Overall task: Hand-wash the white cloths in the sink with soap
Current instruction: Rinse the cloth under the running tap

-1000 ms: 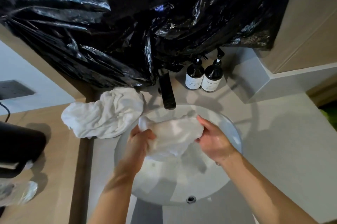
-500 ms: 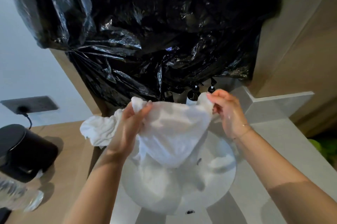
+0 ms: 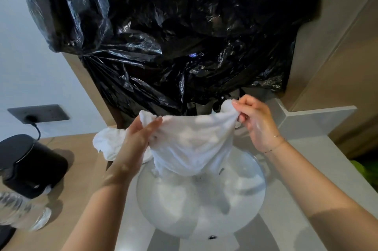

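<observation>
- Head view, hands: the left hand [image 3: 141,138] grips the upper left edge of a white cloth [image 3: 192,146], fingers curled round a bunched fold. The right hand [image 3: 255,122] pinches the upper right corner between thumb and curled fingers. A thin bracelet [image 3: 275,144] sits on the right wrist.
- Head view, cloth position: the cloth is held spread between both hands, above the back half of the sink [image 3: 259,195]. Its lower edge hangs down toward the bowl; whether it touches the water cannot be told.
- Head view, sink: the round bowl is set into the counter [image 3: 306,179]. It holds cloudy white water or suds, so soap appears to be in use. The overflow hole [image 3: 212,237] sits at the near rim.
- Head view, second cloth: another white cloth [image 3: 108,144] lies crumpled on the counter at the left rim of the sink, partly behind the left hand.
- Head view, surroundings: a black plastic sheet [image 3: 173,36] hangs over the back wall. A black appliance [image 3: 30,165] and a clear bottle [image 3: 22,212] stand at the left edge of the counter, under a wall socket [image 3: 38,113].
- Progress estimate: one cloth looks wet and mid-wash, probably raised for inspection. Whether the second cloth is washed cannot be told. Rinsing and wringing appear to remain.
</observation>
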`<state>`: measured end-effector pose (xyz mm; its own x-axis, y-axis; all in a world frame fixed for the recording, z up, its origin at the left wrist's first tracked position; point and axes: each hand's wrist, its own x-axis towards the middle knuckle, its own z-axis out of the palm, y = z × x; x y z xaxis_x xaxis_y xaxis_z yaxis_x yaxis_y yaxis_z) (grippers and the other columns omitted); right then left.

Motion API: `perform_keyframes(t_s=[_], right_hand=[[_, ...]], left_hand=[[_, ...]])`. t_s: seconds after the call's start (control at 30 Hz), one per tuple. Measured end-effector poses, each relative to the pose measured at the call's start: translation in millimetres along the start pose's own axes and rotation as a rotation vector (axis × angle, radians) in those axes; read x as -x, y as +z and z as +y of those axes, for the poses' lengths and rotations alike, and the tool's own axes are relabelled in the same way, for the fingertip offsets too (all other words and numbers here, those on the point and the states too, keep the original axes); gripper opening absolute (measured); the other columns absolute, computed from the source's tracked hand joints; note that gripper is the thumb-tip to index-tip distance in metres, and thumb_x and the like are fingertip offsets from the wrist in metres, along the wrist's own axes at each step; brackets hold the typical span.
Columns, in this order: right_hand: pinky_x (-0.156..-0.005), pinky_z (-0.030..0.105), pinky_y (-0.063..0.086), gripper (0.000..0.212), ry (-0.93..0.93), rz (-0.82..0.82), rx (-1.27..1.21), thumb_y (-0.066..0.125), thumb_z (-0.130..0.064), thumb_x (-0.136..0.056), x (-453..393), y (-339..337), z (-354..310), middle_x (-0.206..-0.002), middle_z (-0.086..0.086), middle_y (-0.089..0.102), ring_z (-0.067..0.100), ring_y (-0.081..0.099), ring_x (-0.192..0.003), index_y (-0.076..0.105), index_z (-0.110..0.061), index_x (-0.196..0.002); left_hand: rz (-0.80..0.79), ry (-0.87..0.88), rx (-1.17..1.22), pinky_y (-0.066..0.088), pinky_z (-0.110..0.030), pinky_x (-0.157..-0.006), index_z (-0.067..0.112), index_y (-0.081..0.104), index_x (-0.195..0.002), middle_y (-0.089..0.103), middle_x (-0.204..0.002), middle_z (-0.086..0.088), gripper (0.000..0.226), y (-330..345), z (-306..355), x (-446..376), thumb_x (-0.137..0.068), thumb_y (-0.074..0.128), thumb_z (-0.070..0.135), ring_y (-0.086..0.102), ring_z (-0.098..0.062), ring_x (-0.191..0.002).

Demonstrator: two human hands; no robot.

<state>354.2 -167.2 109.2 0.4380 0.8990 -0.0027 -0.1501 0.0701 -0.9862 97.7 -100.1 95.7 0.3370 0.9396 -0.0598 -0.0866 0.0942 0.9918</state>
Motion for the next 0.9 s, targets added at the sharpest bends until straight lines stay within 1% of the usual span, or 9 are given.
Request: perform_keyframes(t_s=[0.17,0.3,0.4,0.47,0.57,0.67,0.73,0.8,0.9], right_hand=[[-0.065,0.022,0.034,0.027,0.116,-0.027,0.022,0.062,-0.011,-0.090,2.5,-9.9,59.2,-0.064,0.001,0.038,0.007,0.038,-0.060,0.046,-0.010,-0.068],[-0.073,0.026,0.039,0.025,0.213,-0.057,0.031,0.070,-0.023,-0.078,-4.3,-4.5,94.6,-0.083,0.009,0.038,0.014,0.043,-0.076,0.049,-0.010,-0.074],[-0.081,0.032,0.038,0.021,0.319,-0.007,0.005,0.069,-0.025,-0.079,-12.0,0.6,118.5,-0.089,0.006,0.046,0.017,0.048,-0.085,0.050,-0.019,-0.073],[-0.080,0.031,0.039,0.021,0.392,0.000,-0.059,0.068,-0.018,-0.086,-18.1,0.8,134.9,-0.086,0.006,0.048,0.020,0.050,-0.085,0.050,-0.016,-0.076],[-0.074,0.026,0.045,0.011,0.457,-0.003,-0.219,0.059,-0.013,-0.091,-20.9,9.0,148.7,-0.079,0.006,0.056,0.018,0.057,-0.079,0.054,-0.009,-0.081],[-0.074,0.028,0.049,0.018,0.533,-0.029,-0.346,0.053,-0.009,-0.092,-26.6,19.0,159.7,-0.087,0.010,0.066,0.020,0.062,-0.082,0.069,-0.009,-0.084],[-0.083,0.033,0.046,0.020,0.542,-0.086,-0.431,0.052,-0.010,-0.091,-31.8,21.8,162.2,-0.099,0.016,0.064,0.024,0.060,-0.091,0.072,-0.008,-0.095],[-0.102,0.041,0.044,0.032,0.509,-0.100,-0.451,0.055,-0.012,-0.087,-37.3,17.7,161.0,-0.118,0.020,0.063,0.031,0.058,-0.112,0.062,0.001,-0.116],[-0.104,0.037,0.044,0.038,0.379,-0.032,-0.233,0.059,-0.010,-0.080,-39.6,-2.7,163.6,-0.125,0.015,0.064,0.023,0.057,-0.121,0.060,-0.003,-0.118]], left_hand=[[-0.035,-0.141,-0.054,0.054,-0.038,-0.091,0.009,0.065,-0.114,0.071,-0.109,-0.013,0.023,-8.2,-47.6,-1.0,-0.094,0.063,0.021,0.068,-0.025,-0.104],[-0.008,-0.215,-0.193,0.048,-0.056,-0.092,0.004,0.062,-0.103,0.065,-0.095,-0.019,0.038,-7.3,-93.0,-18.7,-0.082,0.073,0.032,0.064,-0.030,-0.093],[0.106,-0.269,-0.552,0.046,-0.050,-0.099,0.020,0.070,-0.097,0.066,-0.105,-0.002,0.049,-3.0,-136.8,-44.2,-0.064,0.080,0.055,0.060,-0.025,-0.108],[0.131,-0.196,-0.800,0.041,-0.038,-0.102,0.014,0.071,-0.102,0.054,-0.118,0.002,0.055,4.8,-151.9,-58.3,-0.064,0.083,0.052,0.050,-0.019,-0.116],[-0.048,-0.056,-0.568,0.044,-0.013,-0.089,0.023,0.056,-0.108,0.051,-0.117,-0.001,0.057,22.2,-163.7,-63.2,-0.063,0.091,0.025,0.054,0.002,-0.108],[-0.206,-0.191,-0.311,0.053,-0.023,-0.084,0.016,0.056,-0.116,0.065,-0.111,-0.012,0.056,46.3,-172.7,-68.9,-0.070,0.088,0.015,0.065,-0.011,-0.102],[-0.125,-0.236,-0.127,0.056,-0.028,-0.076,0.009,0.061,-0.107,0.073,-0.097,-0.008,0.035,59.9,-173.1,-74.1,-0.078,0.081,0.011,0.071,-0.017,-0.090],[-0.002,-0.263,-0.029,0.052,-0.017,-0.070,0.000,0.061,-0.101,0.071,-0.089,-0.003,0.020,65.0,-174.4,-80.1,-0.085,0.070,0.008,0.069,-0.006,-0.081],[0.137,-0.359,0.124,0.052,-0.027,-0.079,0.013,0.057,-0.092,0.060,-0.090,-0.010,0.013,58.4,-182.0,-84.6,-0.086,0.063,0.003,0.064,-0.018,-0.089]])
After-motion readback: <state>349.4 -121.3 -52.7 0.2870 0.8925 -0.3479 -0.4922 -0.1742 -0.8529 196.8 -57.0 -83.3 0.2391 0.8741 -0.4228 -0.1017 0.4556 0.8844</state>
